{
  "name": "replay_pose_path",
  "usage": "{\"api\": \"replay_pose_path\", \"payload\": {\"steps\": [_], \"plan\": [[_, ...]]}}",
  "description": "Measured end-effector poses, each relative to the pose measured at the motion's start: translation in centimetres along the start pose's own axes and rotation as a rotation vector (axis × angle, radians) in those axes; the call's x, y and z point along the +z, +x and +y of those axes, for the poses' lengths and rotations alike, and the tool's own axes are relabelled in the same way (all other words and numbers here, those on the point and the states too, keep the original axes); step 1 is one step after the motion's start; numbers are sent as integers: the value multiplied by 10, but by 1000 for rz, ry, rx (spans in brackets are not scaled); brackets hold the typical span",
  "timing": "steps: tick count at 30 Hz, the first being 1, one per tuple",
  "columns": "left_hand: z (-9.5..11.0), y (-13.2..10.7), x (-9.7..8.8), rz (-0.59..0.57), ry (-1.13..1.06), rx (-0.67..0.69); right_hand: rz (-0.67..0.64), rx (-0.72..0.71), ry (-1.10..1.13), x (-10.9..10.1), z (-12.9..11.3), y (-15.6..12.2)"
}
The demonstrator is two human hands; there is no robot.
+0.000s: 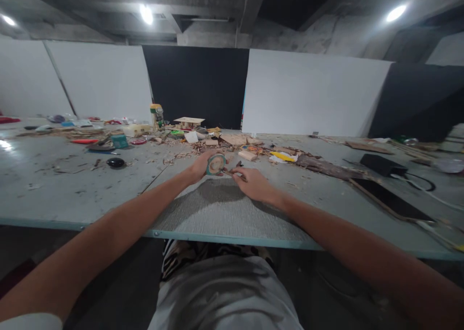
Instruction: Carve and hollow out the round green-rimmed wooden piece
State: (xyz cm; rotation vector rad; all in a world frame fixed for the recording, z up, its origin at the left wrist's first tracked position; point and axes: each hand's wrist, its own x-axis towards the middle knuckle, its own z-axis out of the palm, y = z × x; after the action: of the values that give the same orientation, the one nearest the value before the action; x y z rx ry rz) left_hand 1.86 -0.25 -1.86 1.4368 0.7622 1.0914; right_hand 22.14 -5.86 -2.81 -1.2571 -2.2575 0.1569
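My left hand (201,165) is wrapped round a small round piece with a teal rim and a tan, patterned face (216,164). That face is tilted toward me, above the near part of the table. From the right, my right hand (253,183) pinches a thin brownish stick-like tool (229,173), its tip close to the round piece's lower edge. Whether the tip touches it I cannot tell. Under both hands lies a grey textured mat (213,219). Just beyond them are a small pale wood block (247,155) and wood shavings.
A black mouse-shaped object (115,162) lies at left. Wood scraps, shavings and a yellow-topped bottle (156,115) stand farther back. At right are a bark piece (322,166), a black box with a cable (383,165) and a phone-like dark slab (391,199).
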Motion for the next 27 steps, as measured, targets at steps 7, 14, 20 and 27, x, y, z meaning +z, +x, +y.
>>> {"api": "replay_pose_path", "payload": {"steps": [7, 14, 20, 27], "plan": [[2, 0, -8, 142, -20, -65, 12, 4, -107, -7, -8, -4], [-2, 2, -12, 67, -6, -80, 19, 20, -184, -10, -7, -5], [-8, 0, -6, 71, 46, -104, -26, 3, -175, -9, -7, -5], [-23, 2, -3, 64, 66, 4, -62, 9, -214, -9, -6, -5]]}}
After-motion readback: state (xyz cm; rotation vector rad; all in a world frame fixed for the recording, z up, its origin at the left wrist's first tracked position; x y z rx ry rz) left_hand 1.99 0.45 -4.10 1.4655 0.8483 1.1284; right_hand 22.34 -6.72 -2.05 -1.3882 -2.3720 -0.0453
